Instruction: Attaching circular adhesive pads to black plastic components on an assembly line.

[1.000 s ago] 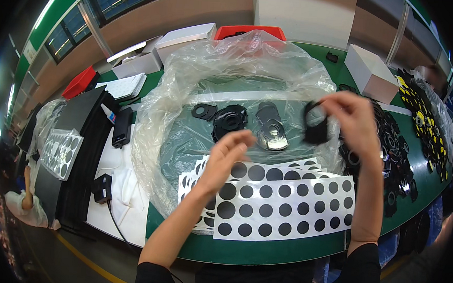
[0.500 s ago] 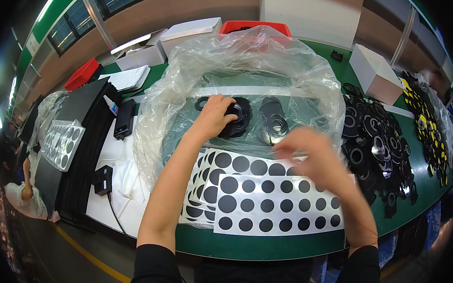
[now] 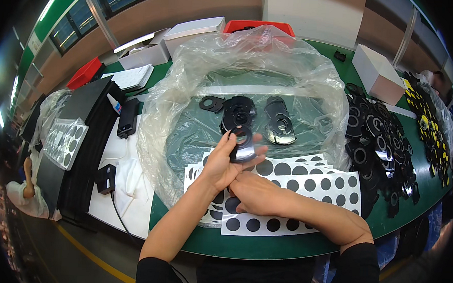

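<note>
My left hand (image 3: 225,162) holds up a black part with a round hole and a glossy lower end (image 3: 244,151), gripped between thumb and fingers. Just below it, my right hand (image 3: 258,194) is over a white sheet of black round stickers (image 3: 314,227). Its fingers are curled close to the sheet's left side, partly behind my left wrist; what they pinch, if anything, is hidden. Beyond the hands, a stack of black ring parts (image 3: 231,106) and a similar glossy part (image 3: 279,125) lie on clear plastic film. A small ring part (image 3: 209,103) lies left of the stack.
Crumpled clear plastic (image 3: 161,106) surrounds the work area. To the right is a heap of black ring parts (image 3: 358,155), then yellow-and-black parts (image 3: 423,122). White boxes (image 3: 378,78) and a red bin (image 3: 259,25) stand behind. A black stack (image 3: 80,153) and an adapter (image 3: 106,179) are left.
My left hand has lifted a black part off the stack and brought it nearer. My right hand has swept left and down onto the sticker sheet, below the left hand.
</note>
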Motion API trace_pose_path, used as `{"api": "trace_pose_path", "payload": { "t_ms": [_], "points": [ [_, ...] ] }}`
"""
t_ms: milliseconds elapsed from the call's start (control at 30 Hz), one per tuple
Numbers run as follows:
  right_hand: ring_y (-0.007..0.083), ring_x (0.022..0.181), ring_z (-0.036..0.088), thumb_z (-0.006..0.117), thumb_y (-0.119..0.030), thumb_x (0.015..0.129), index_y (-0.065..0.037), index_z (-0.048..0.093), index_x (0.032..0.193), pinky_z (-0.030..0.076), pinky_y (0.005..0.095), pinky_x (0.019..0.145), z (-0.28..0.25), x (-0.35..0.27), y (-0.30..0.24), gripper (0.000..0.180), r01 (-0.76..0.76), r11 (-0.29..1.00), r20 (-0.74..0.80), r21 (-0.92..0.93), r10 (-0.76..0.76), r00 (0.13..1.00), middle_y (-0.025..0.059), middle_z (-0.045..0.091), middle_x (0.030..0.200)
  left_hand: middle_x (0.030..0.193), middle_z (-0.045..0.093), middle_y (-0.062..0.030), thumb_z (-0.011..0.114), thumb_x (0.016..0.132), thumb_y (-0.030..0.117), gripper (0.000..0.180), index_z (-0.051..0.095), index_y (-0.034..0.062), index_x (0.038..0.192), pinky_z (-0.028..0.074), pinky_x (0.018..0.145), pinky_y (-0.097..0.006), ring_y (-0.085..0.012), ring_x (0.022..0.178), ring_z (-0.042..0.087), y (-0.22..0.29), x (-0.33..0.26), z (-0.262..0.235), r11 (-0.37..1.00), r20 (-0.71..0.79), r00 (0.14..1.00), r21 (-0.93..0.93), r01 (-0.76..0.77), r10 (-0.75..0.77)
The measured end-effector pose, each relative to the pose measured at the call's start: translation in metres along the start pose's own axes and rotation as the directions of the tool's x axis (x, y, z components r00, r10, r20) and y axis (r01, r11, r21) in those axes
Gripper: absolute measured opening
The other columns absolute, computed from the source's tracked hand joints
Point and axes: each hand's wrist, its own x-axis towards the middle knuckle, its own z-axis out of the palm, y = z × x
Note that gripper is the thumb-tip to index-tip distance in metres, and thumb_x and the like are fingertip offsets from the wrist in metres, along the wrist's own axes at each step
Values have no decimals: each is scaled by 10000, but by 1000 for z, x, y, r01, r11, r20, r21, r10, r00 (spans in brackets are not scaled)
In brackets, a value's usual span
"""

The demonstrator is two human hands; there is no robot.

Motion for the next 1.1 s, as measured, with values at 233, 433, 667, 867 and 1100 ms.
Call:
{"api": "trace_pose_path", "payload": {
  "t_ms": [233, 433, 667, 867, 1100],
  "points": [
    [343, 938, 547, 761, -84, 685, 25, 555, 872, 466, 404, 819, 6, -8, -9, 298, -15, 1000, -12, -7, 15, 1000, 171, 561, 955, 1234, 523, -178, 250, 1016, 408, 421, 307, 225, 1391, 550, 798, -411, -311, 975, 611, -3, -2, -12, 996, 74, 997, 85, 7, -13],
    [285, 932, 530, 639, -97, 774, 17, 552, 836, 478, 373, 755, 20, -25, -17, 156, 130, 941, -206, -312, -200, 958, 132, 530, 940, 1183, 533, -149, 206, 994, 509, 527, 378, 159, 1348, 510, 712, -354, -282, 978, 577, -19, -3, -13, 993, 134, 989, -85, 82, -71],
    [231, 836, 580, 589, -145, 873, -35, 563, 866, 481, 318, 702, -60, -54, -31, 113, 304, 908, 23, 288, -324, 946, 98, 562, 868, 1170, 545, -121, 195, 988, 529, 552, 466, 105, 1216, 481, 725, -335, -253, 976, 578, -24, 0, -23, 996, 121, 989, 11, 89, -90],
    [111, 772, 572, 575, -133, 906, -30, 563, 858, 480, 253, 620, -51, -11, 43, 114, 154, 764, -499, 626, 241, 832, 44, 522, 874, 1109, 583, -76, 182, 984, 549, 548, 510, 134, 1131, 456, 688, -325, -221, 938, 596, -25, -2, -16, 994, 13, 995, 47, 96, -97],
    [83, 633, 556, 571, -148, 920, 16, 553, 850, 461, 222, 567, -27, 2, 68, 179, 96, 576, -337, 812, 328, 883, 48, 492, 920, 1050, 567, -71, 189, 986, 542, 533, 506, 119, 1056, 449, 652, -325, -236, 906, 580, -26, -2, -15, 996, 22, 996, 19, 85, -85]
  ]
}}
